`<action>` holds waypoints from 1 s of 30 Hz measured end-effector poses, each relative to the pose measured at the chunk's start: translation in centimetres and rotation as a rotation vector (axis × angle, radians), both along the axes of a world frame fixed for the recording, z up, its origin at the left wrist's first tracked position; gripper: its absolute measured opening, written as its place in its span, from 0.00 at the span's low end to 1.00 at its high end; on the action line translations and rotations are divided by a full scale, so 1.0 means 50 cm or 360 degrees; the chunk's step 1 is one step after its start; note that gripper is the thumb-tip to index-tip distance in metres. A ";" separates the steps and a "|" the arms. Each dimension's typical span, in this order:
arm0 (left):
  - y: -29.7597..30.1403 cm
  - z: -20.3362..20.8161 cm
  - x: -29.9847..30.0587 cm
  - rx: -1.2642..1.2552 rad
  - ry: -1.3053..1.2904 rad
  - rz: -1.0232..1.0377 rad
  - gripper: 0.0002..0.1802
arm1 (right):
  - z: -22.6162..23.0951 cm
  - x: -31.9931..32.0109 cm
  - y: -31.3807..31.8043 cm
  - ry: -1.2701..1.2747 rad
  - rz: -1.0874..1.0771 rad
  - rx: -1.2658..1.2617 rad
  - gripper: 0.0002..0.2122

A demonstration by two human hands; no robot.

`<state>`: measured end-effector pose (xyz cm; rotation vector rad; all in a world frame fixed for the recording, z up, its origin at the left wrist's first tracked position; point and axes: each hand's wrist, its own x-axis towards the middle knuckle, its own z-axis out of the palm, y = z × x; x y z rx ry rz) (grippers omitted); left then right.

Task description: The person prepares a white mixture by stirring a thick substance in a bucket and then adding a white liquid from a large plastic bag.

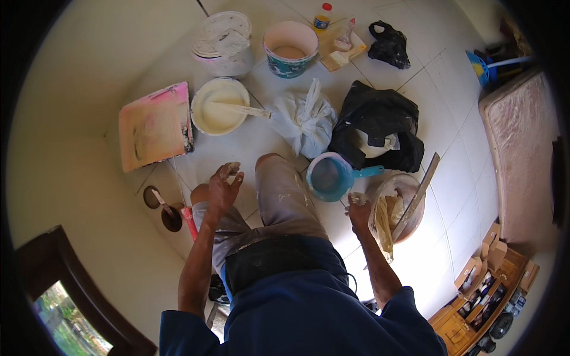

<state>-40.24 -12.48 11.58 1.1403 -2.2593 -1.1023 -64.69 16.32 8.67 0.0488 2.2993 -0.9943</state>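
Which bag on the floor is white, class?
The knotted white bag; the large bag beside it and the small bag farther away are black.

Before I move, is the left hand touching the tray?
Apart: the head view shows bare floor between the left hand and the tray's right edge.

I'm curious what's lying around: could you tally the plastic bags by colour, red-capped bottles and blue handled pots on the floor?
Black plastic bags: 2
White plastic bag: 1
Red-capped bottle: 1
Blue handled pot: 1
Total: 5
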 end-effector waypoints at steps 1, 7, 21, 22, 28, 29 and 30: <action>-0.001 -0.004 0.000 0.0038 -0.0022 -0.0014 0.13 | -0.014 0.005 0.008 -0.0151 -0.0110 -0.0055 0.15; -0.004 -0.026 0.070 -0.0199 -0.0150 -0.0180 0.13 | -0.048 -0.012 0.013 -0.0782 -0.0388 -0.0667 0.17; 0.024 0.021 0.127 -0.0152 -0.0283 0.0079 0.13 | 0.057 0.005 0.114 -0.0104 0.0155 -0.0945 0.19; 0.024 0.034 0.118 -0.0024 -0.0171 0.0075 0.13 | 0.085 -0.013 0.125 0.0006 0.0203 -0.1010 0.20; 0.006 -0.019 0.159 0.0180 0.0112 0.0208 0.14 | 0.357 -0.299 0.080 0.0122 -0.0598 -0.1222 0.14; 0.004 -0.028 0.174 0.0137 0.0119 0.0108 0.14 | 0.338 -0.376 0.089 0.0204 -0.0549 -0.1247 0.13; 0.012 -0.029 0.175 0.0140 0.0109 0.0127 0.14 | 0.319 -0.451 0.087 0.0211 -0.0606 -0.1235 0.12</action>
